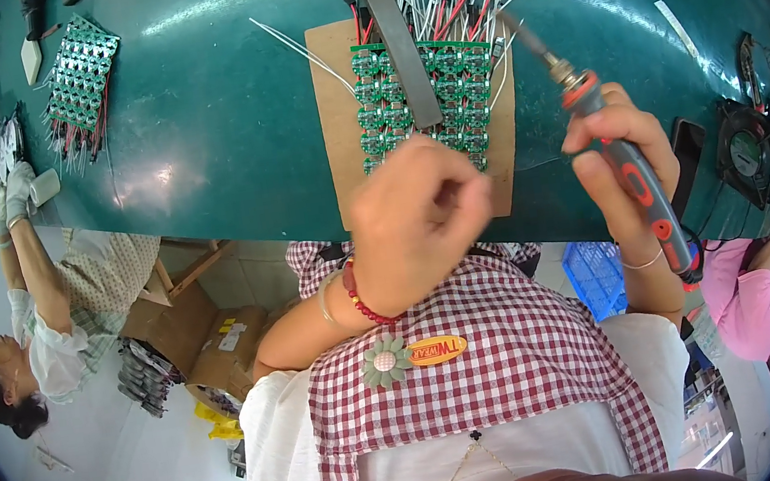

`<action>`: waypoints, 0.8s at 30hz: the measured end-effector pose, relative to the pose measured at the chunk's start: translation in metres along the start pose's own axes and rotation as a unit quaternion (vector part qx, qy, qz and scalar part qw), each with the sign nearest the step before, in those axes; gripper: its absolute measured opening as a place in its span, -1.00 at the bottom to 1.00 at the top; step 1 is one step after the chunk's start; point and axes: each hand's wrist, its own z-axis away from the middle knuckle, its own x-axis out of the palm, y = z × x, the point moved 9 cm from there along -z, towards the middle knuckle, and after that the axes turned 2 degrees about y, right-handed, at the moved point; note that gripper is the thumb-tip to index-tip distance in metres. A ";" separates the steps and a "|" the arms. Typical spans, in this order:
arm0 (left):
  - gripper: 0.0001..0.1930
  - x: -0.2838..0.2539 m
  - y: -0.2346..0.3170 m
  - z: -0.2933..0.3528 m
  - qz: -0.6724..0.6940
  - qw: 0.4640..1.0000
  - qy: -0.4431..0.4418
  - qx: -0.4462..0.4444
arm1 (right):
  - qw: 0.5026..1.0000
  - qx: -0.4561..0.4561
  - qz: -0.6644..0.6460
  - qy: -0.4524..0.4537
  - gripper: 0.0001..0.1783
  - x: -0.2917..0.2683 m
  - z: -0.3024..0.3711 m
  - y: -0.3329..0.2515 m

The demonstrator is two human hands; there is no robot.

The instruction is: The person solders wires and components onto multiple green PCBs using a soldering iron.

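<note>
A glossy dark-green worktable [223, 116] fills the view above both hands, in a workshop where other people sit to either side. The right hand [621, 151] is clenched around a soldering iron with a grey-and-red handle [623, 160], its long axis slanting, tip pointing up-left toward the green circuit-board panel [425, 99] on a brown board [340, 120]. The left hand [417, 222] is loosely curled just below that panel; whether it pinches anything I cannot tell.

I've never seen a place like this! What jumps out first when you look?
First, the right hand gripping a grey-and-orange soldering iron above the dark green tabletop. Just left of it, a panel of small green circuit boards with red and white wires lies on a brown cardboard sheet. The left hand is closed just below the boards, bare-fisted with a red bead bracelet.
</note>
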 end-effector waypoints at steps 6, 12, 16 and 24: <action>-0.79 -0.010 -0.005 0.004 -0.233 0.963 0.089 0.104 | 0.999 0.027 0.028 0.029 -0.66 -0.007 0.028 0.006; -0.79 -0.005 -0.011 0.004 -0.242 0.962 0.090 0.092 | 0.983 0.137 -0.001 0.119 -0.81 -0.007 0.053 0.030; -0.79 -0.008 -0.013 0.003 -0.243 0.961 0.094 0.089 | 0.983 0.140 -0.009 0.120 -0.84 -0.003 0.050 0.031; -0.79 -0.007 -0.015 0.004 -0.235 0.965 0.087 0.078 | 0.986 0.123 0.036 0.104 -0.84 0.002 0.043 0.023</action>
